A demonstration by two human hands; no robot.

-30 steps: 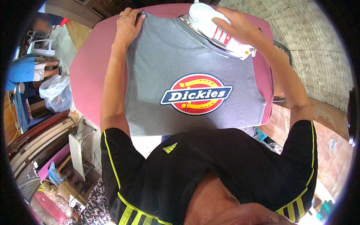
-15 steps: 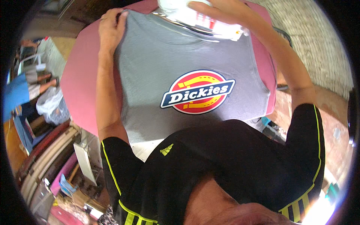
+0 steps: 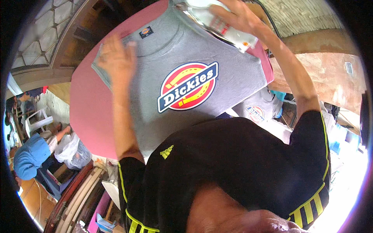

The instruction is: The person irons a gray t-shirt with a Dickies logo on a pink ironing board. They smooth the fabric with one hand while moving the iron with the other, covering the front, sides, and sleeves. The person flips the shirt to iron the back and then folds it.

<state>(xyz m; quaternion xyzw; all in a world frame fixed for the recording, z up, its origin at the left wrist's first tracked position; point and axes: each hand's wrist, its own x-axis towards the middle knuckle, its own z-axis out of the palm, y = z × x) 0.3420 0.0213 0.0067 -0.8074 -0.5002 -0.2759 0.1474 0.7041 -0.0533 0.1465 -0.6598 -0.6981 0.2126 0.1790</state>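
A grey T-shirt [image 3: 145,91] lies spread on a padded pink board [image 3: 87,112]. Its chest carries a round red and yellow print crossed by a slanted dark blue band. My right hand [image 3: 237,17] is wrapped round a white and silver clothes iron [image 3: 231,37], whose plate rests along the far right part of the shirt, beside the neckline. My left hand [image 3: 116,60] is over the shirt's far left shoulder, slightly blurred, palm down with fingers stretched out and thumb apart. Near it, a small dark label [image 3: 146,32] shows inside the neckline.
Another grey shirt [image 3: 258,108] with a similar print lies at the board's right, close to my body. To the left are a clear plastic bag [image 3: 73,151], a white plastic chair [image 3: 39,120] and a person in blue [image 3: 32,155]. Long boards [image 3: 74,198] lean at lower left.
The shirt has turned on the board, its print tilting further. My left hand has come down from the shoulder's far corner. The iron has shifted right, uncovering the neckline and label.
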